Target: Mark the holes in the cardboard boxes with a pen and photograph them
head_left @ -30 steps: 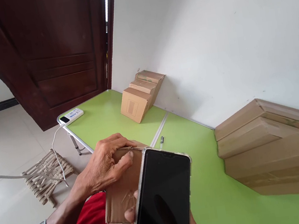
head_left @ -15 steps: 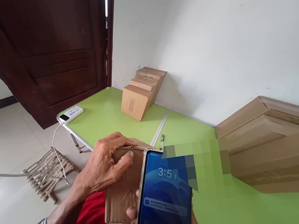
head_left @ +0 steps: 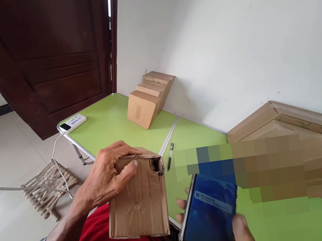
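My left hand [head_left: 113, 173] is closed on the top of a small brown cardboard box [head_left: 140, 207], with fingers over its upper edge and the thumb on the near face. A torn, dark hole shows at the box's upper right corner. To the right, my right hand [head_left: 242, 230] grips a smartphone [head_left: 211, 213] with its lit blue screen facing up; a notification bar shows on it, and a blurred patch covers its upper end. Beyond the cardboard box, a black and clear pen [head_left: 170, 156] lies on the green table [head_left: 104, 124].
Several brown boxes [head_left: 141, 109] lean in a row against the wall at the back. Larger cartons [head_left: 268, 117] stand at the right. A white device [head_left: 73, 123] with a cable sits at the table's left corner, above a woven stool [head_left: 49, 188].
My right hand has carried the smartphone right, away from in front of the box, uncovering the torn corner and the pen. My left hand still holds the box.
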The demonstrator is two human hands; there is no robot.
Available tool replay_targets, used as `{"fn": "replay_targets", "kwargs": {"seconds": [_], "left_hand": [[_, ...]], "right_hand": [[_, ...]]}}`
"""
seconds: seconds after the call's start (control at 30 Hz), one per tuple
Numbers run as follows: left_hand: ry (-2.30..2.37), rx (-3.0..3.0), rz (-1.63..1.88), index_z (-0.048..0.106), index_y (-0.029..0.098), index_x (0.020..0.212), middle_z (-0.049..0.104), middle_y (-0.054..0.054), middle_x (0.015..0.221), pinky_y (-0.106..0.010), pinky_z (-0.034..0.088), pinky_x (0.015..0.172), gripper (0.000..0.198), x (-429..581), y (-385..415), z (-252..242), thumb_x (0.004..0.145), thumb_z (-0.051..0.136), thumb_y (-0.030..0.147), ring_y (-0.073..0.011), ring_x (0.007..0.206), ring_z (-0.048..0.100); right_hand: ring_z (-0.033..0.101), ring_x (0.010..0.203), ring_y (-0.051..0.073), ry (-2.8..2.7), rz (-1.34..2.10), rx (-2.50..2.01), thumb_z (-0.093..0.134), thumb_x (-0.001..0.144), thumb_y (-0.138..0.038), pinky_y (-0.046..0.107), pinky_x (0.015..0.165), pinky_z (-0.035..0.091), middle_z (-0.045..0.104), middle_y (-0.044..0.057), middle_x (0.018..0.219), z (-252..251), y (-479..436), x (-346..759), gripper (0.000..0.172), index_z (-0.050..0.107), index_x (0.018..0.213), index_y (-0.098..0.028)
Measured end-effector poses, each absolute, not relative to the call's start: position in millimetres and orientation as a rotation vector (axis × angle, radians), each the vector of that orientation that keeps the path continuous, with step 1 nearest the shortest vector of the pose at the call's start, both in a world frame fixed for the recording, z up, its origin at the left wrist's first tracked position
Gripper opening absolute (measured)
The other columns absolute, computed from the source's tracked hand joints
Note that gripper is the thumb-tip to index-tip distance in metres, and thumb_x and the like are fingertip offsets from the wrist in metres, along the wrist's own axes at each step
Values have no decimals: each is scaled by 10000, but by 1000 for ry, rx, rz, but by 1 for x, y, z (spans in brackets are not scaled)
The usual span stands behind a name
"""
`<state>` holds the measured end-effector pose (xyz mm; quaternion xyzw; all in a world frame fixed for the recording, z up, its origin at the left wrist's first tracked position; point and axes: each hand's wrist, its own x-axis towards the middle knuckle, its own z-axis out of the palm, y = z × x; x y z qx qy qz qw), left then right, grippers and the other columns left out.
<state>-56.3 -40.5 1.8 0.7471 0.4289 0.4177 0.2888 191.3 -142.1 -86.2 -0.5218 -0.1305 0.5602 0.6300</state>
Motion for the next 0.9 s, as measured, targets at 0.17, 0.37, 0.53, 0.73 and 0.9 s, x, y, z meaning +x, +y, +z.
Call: {"fn": "replay_targets", "kwargs": {"seconds": [0.17,0.37,0.53,0.73,0.9], "left_hand": [[1129,1994,1125,810,257,1143,764,1,1047,-249,492,813,394,-56,-41,2,889,557,94,-156,931,710],[1141,1981,1133,812,247,1118,762,1,1042,-245,488,798,362,-57,-39,1,896,566,101,-151,914,705],[1164,1971,1118,812,259,1149,754,-9,1033,-263,485,776,364,-56,-36,1,910,572,127,-164,898,700],[1187,1960,1122,812,196,1108,765,-42,1036,-280,500,784,331,-55,-37,1,892,565,150,-185,908,708],[1207,1934,1122,809,179,1116,767,-62,1042,-310,522,847,327,-57,-39,1,901,562,194,-204,932,706]], "right_hand": [[723,744,196,-283,994,-1418,932,616,-594,295,667,609,776,17,874,-135,-90,227,617,710,1026,-190],[675,735,227,-484,1014,-1643,852,491,-670,325,595,518,738,52,878,-170,-57,246,690,647,938,-185],[595,744,216,-672,881,-1829,699,581,-753,336,644,454,602,-7,710,-177,-49,259,563,527,772,-251],[634,858,361,-952,646,-2196,550,660,-771,477,808,473,668,105,809,-172,-48,266,621,622,928,-215],[643,1049,471,-1156,524,-2367,387,760,-712,542,898,484,677,299,1063,-168,-49,259,798,679,1136,-72]]}}
